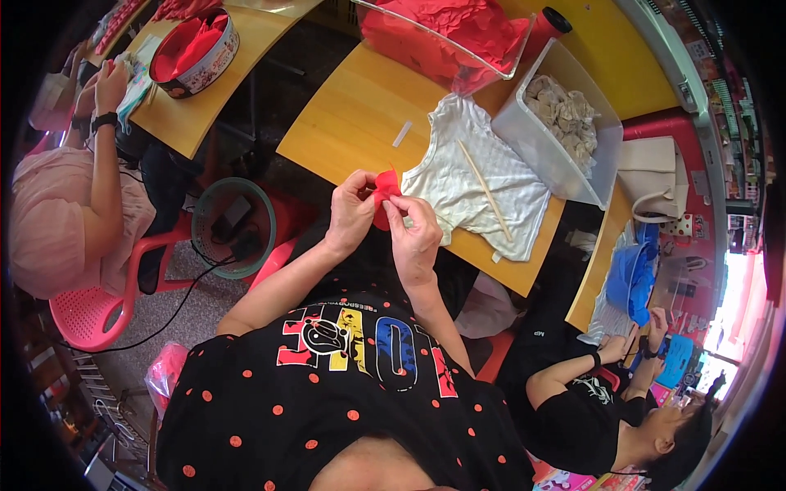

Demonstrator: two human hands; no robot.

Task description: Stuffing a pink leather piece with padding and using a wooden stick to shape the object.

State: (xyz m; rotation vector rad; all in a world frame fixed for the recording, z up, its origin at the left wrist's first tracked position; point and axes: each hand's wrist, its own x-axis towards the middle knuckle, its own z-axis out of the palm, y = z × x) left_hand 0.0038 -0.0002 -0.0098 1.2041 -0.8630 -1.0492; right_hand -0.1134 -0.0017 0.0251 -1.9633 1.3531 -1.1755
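Speckled grey floor (184, 315) shows at the left, below a pink chair (86, 319) with a perforated seat. The yellow wooden table (344, 123) lies ahead of the person, with another table (184, 127) at the left and a narrower work surface (591, 270) at the right. One co-worker (82, 204) sits at the left, another (573, 430) at the lower right.

At the table's far side, a clear bin (426, 59) is heaped with red pieces. Near it, a translucent tub (536, 151) holds crumpled greyish-beige pieces. A green basket (201, 221) on the left holds dark items, perhaps a device and cables. On the left table, a round patterned tin (217, 69) contains folded red material.

A white sleeveless garment (434, 155) lies on the near table beside the tub, with a thin wooden stick (485, 190) across it. A small white strip (402, 134) lies left of the garment.

The left hand (350, 217) and right hand (416, 239) hold a small red piece (386, 188) above the near edge; thumb and fingers of each pinch it, partly covering it.
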